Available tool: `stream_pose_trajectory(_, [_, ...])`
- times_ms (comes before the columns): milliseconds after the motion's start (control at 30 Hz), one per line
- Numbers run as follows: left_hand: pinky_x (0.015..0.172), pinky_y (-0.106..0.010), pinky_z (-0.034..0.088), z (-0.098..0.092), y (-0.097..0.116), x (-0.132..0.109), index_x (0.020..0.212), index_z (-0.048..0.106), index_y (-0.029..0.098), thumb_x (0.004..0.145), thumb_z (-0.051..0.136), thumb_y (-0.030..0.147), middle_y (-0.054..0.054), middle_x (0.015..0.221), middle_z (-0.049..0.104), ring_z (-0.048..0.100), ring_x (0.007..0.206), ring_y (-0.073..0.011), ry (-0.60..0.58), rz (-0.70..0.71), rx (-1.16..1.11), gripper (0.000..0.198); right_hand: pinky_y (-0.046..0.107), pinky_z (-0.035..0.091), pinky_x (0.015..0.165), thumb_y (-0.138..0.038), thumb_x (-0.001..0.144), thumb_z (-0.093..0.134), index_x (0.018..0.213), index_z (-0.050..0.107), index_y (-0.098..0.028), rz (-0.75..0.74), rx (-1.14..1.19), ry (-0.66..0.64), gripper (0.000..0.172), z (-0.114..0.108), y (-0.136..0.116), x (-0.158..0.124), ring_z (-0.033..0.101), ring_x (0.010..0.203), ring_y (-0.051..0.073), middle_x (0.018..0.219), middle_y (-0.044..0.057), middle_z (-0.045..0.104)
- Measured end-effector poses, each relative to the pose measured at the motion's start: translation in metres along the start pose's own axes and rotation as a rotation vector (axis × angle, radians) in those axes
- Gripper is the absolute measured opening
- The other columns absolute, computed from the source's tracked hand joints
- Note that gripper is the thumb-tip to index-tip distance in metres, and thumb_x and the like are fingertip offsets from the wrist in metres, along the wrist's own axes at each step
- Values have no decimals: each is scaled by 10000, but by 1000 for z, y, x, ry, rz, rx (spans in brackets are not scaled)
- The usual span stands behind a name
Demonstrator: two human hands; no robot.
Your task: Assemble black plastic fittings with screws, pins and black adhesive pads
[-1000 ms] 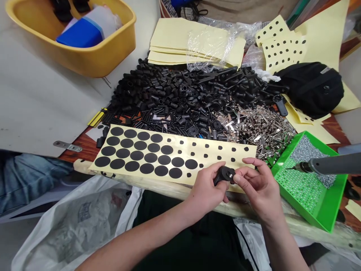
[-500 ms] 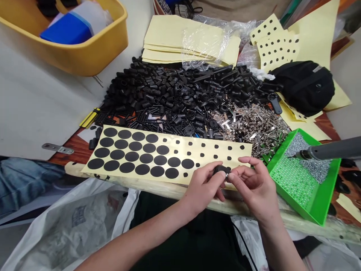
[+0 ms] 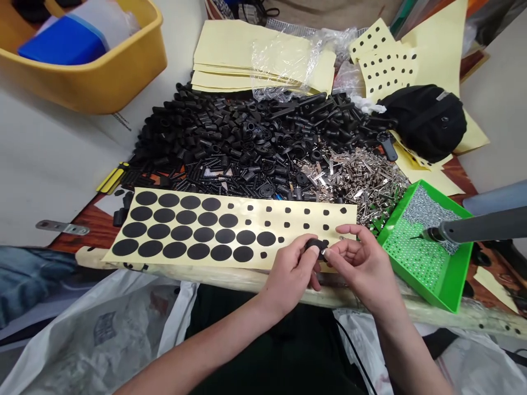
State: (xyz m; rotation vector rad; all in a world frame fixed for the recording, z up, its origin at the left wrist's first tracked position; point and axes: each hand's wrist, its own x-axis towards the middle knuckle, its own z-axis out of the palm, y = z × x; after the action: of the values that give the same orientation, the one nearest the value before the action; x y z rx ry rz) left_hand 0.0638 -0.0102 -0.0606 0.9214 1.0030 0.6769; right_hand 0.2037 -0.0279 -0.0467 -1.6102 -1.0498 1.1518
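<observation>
Left hand [image 3: 292,269] has moved its thumb across the held black part [image 3: 315,242] below mid-frame; right hand [image 3: 364,263] pinches its edge.

My left hand [image 3: 290,271] bare; my right hand [image 3: 366,269] bare; left forearm [image 3: 209,345] bare too, thin near wrist, wider farther up; right forearm [image 3: 411,345] just same; dark cloth [image 3: 263,351] on me below arms, near black with bit of green; its folds too dark to see; thin black cord [image 3: 353,348] by cloth's right edge; can't tell if I wear it.
</observation>
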Motion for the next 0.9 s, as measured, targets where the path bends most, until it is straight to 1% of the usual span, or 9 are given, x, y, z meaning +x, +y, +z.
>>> stream_pose_trajectory(133, [521,-231,487,0,-3,0,1158,553,151,892,435,298,43,665,516,560,465,-92,-6,-1,5,327,231,445,480,-373,643,769,998,457,-208,41,8,-26,500,-3,0,2,558,492,118,554,-57,601])
stream_pose_trajectory(267, [532,-232,488,-1,-5,0,1176,553,157,897,441,311,40,682,526,565,477,-91,-21,-2,8,338,234,439,482,-386,661,758,1005,459,-209,75,14,-59,489,-6,2,3,566,503,123,565,-53,606])
stream_pose_trajectory(400, [532,-234,484,-1,-5,-1,1173,550,152,889,454,316,42,683,519,561,473,-91,-13,-15,-9,342,240,442,495,-398,651,760,1000,451,-208,128,6,-85,503,-8,0,3,570,510,122,578,-53,611])
stream_pose_trajectory(500, [516,-232,471,0,-4,-1,1141,552,149,884,456,315,46,668,510,550,463,-92,-10,-14,-32,321,246,431,485,-420,623,768,973,453,-205,148,-15,-78,518,-7,-2,4,560,494,123,564,-52,608])
stream_pose_trajectory(567, [508,-232,460,-1,-3,-1,1109,554,148,883,456,320,49,652,506,541,458,-93,-16,-9,-35,301,235,400,453,-436,619,767,950,465,-205,144,-39,-79,503,-7,-2,5,534,469,116,540,-58,588])
stream_pose_trajectory(667, [516,-237,457,-3,-2,-1,1094,544,142,882,460,341,54,631,505,527,453,-94,-33,2,-42,303,202,328,396,-460,633,762,902,506,-200,118,-80,-83,453,-8,-1,6,435,406,79,472,-97,492])
stream_pose_trajectory(733, [521,-238,458,-5,-2,-1,1095,538,137,879,462,357,58,620,502,515,442,-88,-60,9,-57,317,200,362,408,-469,648,759,875,538,-194,102,-64,-116,420,-8,-1,5,455,427,77,497,-84,505])
stream_pose_trajectory(833, [512,-232,459,-7,-3,-1,1082,538,139,858,494,345,59,634,505,500,422,-70,-103,11,-69,307,231,478,500,-474,670,757,811,575,-188,83,10,-186,367,-7,-1,4,567,530,105,605,-21,601])
stream_pose_trajectory(900, [495,-225,458,-7,-3,-1,1061,539,146,825,535,311,59,649,514,486,407,-58,-94,12,-61,288,241,510,525,-476,672,763,768,592,-180,61,35,-178,354,-5,0,3,585,543,110,625,-1,619])
